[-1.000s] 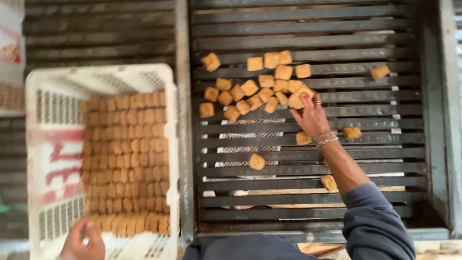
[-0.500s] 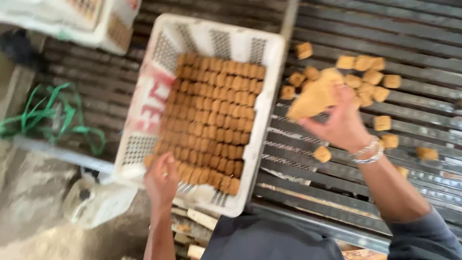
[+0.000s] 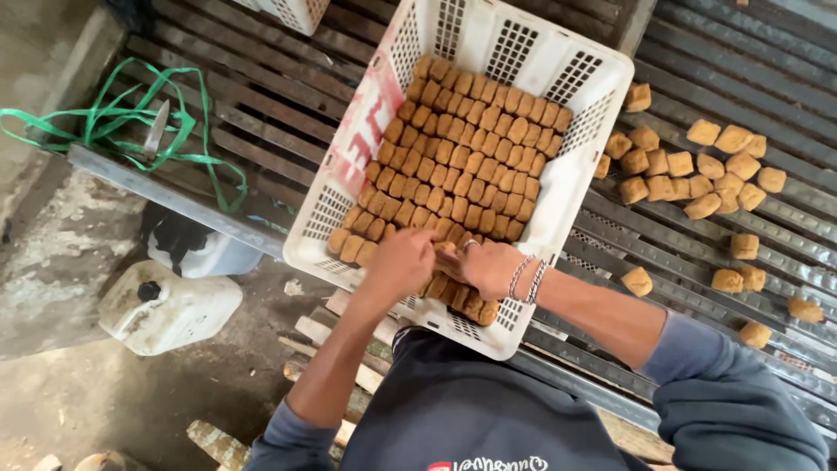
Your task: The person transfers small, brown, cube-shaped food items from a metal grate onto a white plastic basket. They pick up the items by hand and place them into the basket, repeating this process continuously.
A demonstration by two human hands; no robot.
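Note:
A white perforated plastic crate (image 3: 575,96) sits on a slatted metal rack, filled with tight rows of brown fried tofu cubes (image 3: 475,161). My left hand (image 3: 403,259) and my right hand (image 3: 485,266) meet over the crate's near edge, fingers curled around several tofu cubes there. A beaded bracelet circles my right wrist. More loose tofu cubes (image 3: 697,174) lie scattered on the rack to the right of the crate.
The dark slatted rack (image 3: 724,83) spans the top and right. Green plastic strapping (image 3: 113,122) and a knife lie at the left. Two white jerry cans (image 3: 166,305) stand on the dirt floor below, with wood scraps (image 3: 218,440) nearby. Another white crate (image 3: 296,10) peeks in at the top.
My right hand carried a handful of tofu from the loose pile over to the crate. Both hands now meet at the crate's near edge. The view swung left and down.

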